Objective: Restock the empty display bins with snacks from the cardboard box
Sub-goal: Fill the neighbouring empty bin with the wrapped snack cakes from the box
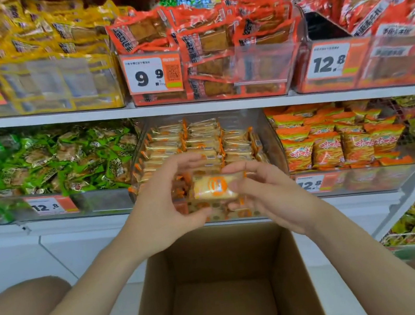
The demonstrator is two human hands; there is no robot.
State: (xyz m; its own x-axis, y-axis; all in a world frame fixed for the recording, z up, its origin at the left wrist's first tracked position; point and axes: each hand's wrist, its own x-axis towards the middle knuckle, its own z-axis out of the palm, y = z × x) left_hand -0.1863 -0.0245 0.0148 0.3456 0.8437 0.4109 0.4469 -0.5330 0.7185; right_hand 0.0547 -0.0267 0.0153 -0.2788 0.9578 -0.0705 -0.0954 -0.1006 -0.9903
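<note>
Both hands, left (164, 200) and right (264, 189), pinch one snack packet (214, 187) between cardboard box (285, 268) and clear bin (265, 131).

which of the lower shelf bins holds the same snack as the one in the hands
The middle clear bin on the lower shelf: its pale packets with orange ends match the snack packet held by both hands. Left neighbour holds green packets, right one orange bags.

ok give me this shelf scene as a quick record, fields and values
held item: snack pack, pale wrapper with orange logo
left hand: fingers on the pack's left end
right hand: fingers on the pack's right end
target bin: clear, centre of lower shelf, partly filled with matching packs
box: open, below the hands, nearly empty
left neighbour: green packs
right neighbour: orange bags
price tags: 9.9 and 12.8
</note>
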